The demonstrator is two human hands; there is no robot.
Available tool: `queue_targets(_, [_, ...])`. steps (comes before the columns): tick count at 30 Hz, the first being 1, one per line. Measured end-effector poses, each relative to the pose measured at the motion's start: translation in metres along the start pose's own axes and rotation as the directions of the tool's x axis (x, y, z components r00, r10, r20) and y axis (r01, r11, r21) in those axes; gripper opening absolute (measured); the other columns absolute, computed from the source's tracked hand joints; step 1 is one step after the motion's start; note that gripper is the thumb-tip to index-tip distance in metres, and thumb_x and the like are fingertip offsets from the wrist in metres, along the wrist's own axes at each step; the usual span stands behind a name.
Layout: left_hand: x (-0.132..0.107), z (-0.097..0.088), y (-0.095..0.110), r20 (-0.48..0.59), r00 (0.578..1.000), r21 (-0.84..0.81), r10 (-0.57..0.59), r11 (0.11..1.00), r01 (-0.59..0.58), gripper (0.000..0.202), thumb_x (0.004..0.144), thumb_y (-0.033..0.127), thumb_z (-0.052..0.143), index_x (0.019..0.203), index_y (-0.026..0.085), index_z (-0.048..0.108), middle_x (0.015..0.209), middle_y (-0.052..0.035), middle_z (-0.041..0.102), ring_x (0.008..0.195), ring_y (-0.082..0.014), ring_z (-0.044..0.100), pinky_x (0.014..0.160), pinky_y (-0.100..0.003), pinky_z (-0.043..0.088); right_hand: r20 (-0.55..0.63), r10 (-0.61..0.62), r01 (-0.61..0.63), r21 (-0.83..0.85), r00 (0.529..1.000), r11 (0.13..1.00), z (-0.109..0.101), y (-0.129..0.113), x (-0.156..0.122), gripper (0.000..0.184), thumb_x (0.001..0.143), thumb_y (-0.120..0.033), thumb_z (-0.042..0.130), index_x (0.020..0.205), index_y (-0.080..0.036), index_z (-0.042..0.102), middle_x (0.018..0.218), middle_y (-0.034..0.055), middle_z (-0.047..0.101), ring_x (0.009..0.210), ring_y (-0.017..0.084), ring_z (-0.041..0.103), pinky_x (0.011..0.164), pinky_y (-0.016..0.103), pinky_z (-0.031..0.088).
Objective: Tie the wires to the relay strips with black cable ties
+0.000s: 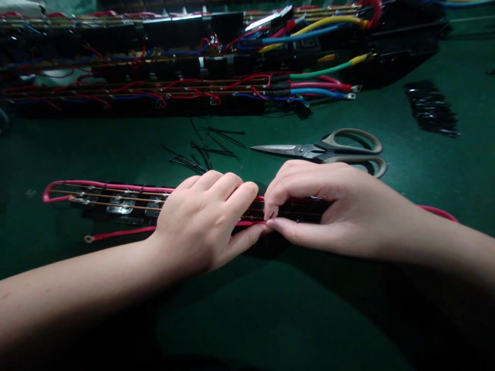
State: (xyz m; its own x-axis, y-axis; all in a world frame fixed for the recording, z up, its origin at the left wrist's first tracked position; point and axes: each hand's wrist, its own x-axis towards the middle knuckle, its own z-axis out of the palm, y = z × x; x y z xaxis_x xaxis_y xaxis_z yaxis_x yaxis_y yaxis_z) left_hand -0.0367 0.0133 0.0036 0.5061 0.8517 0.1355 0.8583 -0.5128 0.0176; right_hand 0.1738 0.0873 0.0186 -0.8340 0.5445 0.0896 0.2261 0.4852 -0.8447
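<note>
The black strip [121, 203] lies on the green table [270, 314], in front of you and under both hands. The red cable [104, 185] follows its far edge and bends around its left end; the near red wire [127, 232] ends in a ring [89, 239]. Your left hand [209, 216] grasps the strip. Your right hand [359, 216] pinches a thin black tip [271, 215] at the near edge. Beyond lie ties [209, 151], scissors [319, 149] and, farther right, a black bundle [431, 108]. At the back, bigger strips [174, 33] carry coloured cables [309, 35].
</note>
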Motion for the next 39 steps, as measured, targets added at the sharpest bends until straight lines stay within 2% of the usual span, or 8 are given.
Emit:
queue_targets(6, [-0.0006,0.0028,-0.0015,-0.022,1.0,-0.029,-0.002,1.0,0.002,0.042,0.101,0.057,0.043,0.101,0.02,0.062,0.102,-0.0086,0.071,0.085,-0.0255,0.062,0.069,-0.038,0.043,0.001,-0.001,0.001,0.007,1.0,1.0,-0.0012,-0.0027,-0.0005,0.007,0.084,-0.012,0.066,0.084,-0.018,0.07,0.082,0.0023,0.071,0.077,0.015,0.064,0.069,0.027,0.049])
queue_targets(11, [-0.0001,0.0029,-0.0023,-0.024,1.0,-0.031,0.01,0.999,-0.011,0.045,0.101,0.06,0.042,0.1,0.019,0.061,0.101,-0.0088,0.071,0.085,-0.0261,0.062,0.069,-0.039,0.043,-0.013,0.076,-0.075,0.054,0.997,0.996,-0.0025,-0.0057,0.0002,0.005,0.086,-0.017,0.065,0.083,-0.018,0.069,0.083,0.0018,0.071,0.076,0.016,0.065,0.068,0.028,0.05])
queue_targets(17, [-0.0011,0.0014,0.0001,0.009,1.0,-0.053,-0.012,0.999,0.012,0.041,0.1,0.056,0.045,0.102,0.018,0.062,0.104,-0.0101,0.071,0.089,-0.0267,0.062,0.071,-0.04,0.045,-0.019,0.118,-0.116,0.077,0.993,0.99,-0.0036,-0.0087,0.0006,0.007,0.086,-0.017,0.065,0.081,-0.02,0.069,0.083,0.0017,0.072,0.077,0.017,0.066,0.07,0.029,0.051])
queue_targets(34, [-0.0003,-0.0009,-0.0006,0.047,0.999,-0.098,-0.022,0.995,0.026,0.031,0.099,0.045,0.048,0.104,0.021,0.066,0.106,-0.008,0.07,0.09,-0.0267,0.061,0.07,-0.04,0.045,-0.021,0.049,-0.049,0.03,0.999,0.998,-0.0007,-0.0019,0.0002,0.003,0.083,-0.016,0.068,0.082,-0.018,0.07,0.081,0.0012,0.071,0.075,0.013,0.064,0.066,0.026,0.049])
queue_targets(39, [0.0003,-0.0014,0.0001,0.052,0.998,-0.11,-0.03,0.993,0.036,0.031,0.099,0.044,0.048,0.107,0.02,0.067,0.107,-0.008,0.07,0.091,-0.0276,0.061,0.071,-0.042,0.046,-0.017,0.038,-0.037,0.039,0.999,0.999,-0.0012,-0.0014,-0.0019,0.006,0.08,-0.011,0.068,0.082,-0.017,0.071,0.082,0.0016,0.071,0.077,0.013,0.065,0.068,0.025,0.05])
